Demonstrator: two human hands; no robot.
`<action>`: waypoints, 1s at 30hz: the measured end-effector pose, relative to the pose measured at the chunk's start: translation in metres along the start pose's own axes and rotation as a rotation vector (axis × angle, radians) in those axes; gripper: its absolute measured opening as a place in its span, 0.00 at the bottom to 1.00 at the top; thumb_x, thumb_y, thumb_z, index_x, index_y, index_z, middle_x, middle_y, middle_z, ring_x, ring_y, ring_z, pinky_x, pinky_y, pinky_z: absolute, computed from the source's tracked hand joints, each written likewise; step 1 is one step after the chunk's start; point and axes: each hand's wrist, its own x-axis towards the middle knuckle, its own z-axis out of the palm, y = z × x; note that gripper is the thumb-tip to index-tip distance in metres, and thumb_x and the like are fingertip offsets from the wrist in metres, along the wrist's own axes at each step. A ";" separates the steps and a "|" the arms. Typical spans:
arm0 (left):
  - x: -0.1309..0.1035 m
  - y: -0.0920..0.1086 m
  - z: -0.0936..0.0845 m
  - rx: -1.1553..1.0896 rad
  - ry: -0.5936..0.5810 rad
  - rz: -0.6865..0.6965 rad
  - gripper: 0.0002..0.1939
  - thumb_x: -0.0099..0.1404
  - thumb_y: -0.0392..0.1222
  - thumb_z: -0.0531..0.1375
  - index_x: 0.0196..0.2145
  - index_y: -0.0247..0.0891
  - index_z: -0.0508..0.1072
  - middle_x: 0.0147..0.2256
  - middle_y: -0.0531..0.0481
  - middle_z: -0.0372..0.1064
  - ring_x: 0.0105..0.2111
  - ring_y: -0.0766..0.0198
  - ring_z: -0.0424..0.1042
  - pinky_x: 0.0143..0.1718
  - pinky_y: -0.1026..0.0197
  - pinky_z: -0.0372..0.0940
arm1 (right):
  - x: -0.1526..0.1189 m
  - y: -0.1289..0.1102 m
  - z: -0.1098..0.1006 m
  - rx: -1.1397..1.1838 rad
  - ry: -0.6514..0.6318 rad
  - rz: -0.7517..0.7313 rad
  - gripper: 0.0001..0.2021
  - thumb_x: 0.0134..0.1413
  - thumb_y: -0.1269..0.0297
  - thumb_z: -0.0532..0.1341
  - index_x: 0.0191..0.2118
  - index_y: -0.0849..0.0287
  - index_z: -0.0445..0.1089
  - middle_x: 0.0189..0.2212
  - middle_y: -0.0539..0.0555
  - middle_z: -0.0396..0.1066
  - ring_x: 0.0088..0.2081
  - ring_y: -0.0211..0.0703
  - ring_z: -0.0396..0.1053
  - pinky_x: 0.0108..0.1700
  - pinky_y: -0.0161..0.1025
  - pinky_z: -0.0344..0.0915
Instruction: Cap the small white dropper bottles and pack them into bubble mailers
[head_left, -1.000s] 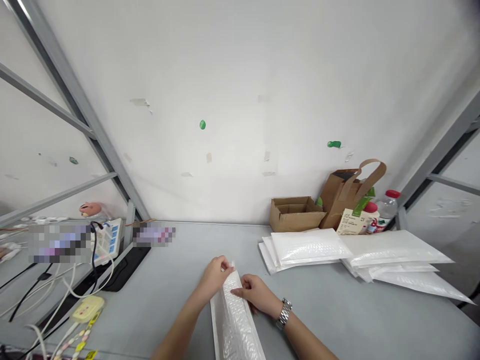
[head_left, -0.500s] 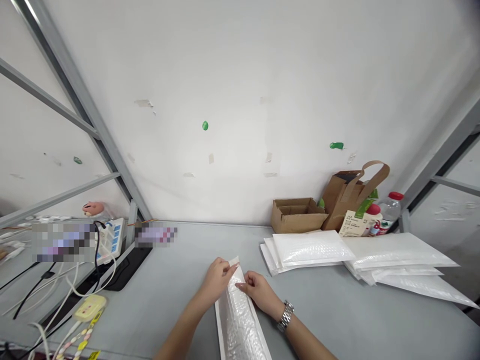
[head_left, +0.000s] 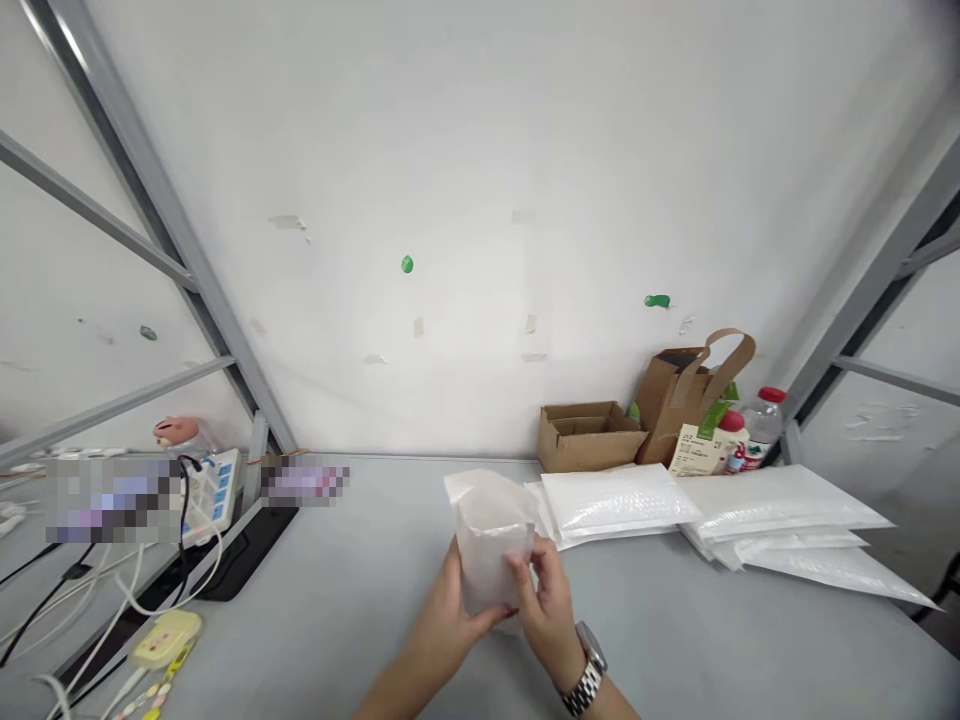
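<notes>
Both my hands hold a white bubble mailer (head_left: 495, 560) raised above the grey table, its top end turned up toward me and its flap spread out. My left hand (head_left: 448, 612) grips the left side, the thumb lying along the lower front. On the right edge, my right hand (head_left: 547, 605) is closed with the thumb pressed on the front face; a metal watch is on that wrist. The lower part of the mailer is hidden by the hands, and I cannot tell whether anything is inside.
More white bubble mailers (head_left: 619, 503) lie stacked on the right, with another pile (head_left: 780, 505) beside them. Behind stand an open cardboard box (head_left: 592, 450), a brown paper bag (head_left: 664, 400) and a red-capped bottle (head_left: 763, 425). Cables and a power strip (head_left: 217, 495) lie left.
The mailer, lying lengthwise with both hands pinching its far end, is now lifted and tilted up with its end spread. My hands have moved to its sides. The view has shifted slightly.
</notes>
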 end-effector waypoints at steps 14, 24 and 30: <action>-0.026 0.005 0.006 -0.081 -0.138 -0.134 0.18 0.51 0.47 0.63 0.39 0.36 0.74 0.40 0.47 0.75 0.43 0.51 0.70 0.45 0.57 0.63 | -0.033 -0.013 -0.012 0.234 -0.253 0.311 0.21 0.52 0.49 0.58 0.48 0.55 0.64 0.47 0.57 0.67 0.50 0.51 0.62 0.50 0.43 0.61; -0.045 -0.011 -0.009 0.036 -0.141 -0.134 0.27 0.50 0.46 0.63 0.48 0.40 0.66 0.47 0.48 0.70 0.47 0.54 0.67 0.48 0.58 0.61 | -0.048 -0.008 -0.013 0.029 -0.329 0.331 0.17 0.54 0.51 0.55 0.41 0.58 0.69 0.35 0.54 0.71 0.38 0.47 0.67 0.41 0.39 0.63; -0.026 -0.019 -0.015 0.372 0.060 -0.111 0.35 0.57 0.52 0.55 0.58 0.35 0.53 0.53 0.40 0.62 0.53 0.51 0.61 0.52 0.52 0.57 | -0.047 0.022 -0.027 -0.264 -0.220 0.317 0.17 0.56 0.52 0.52 0.45 0.57 0.67 0.25 0.51 0.68 0.27 0.42 0.66 0.33 0.36 0.64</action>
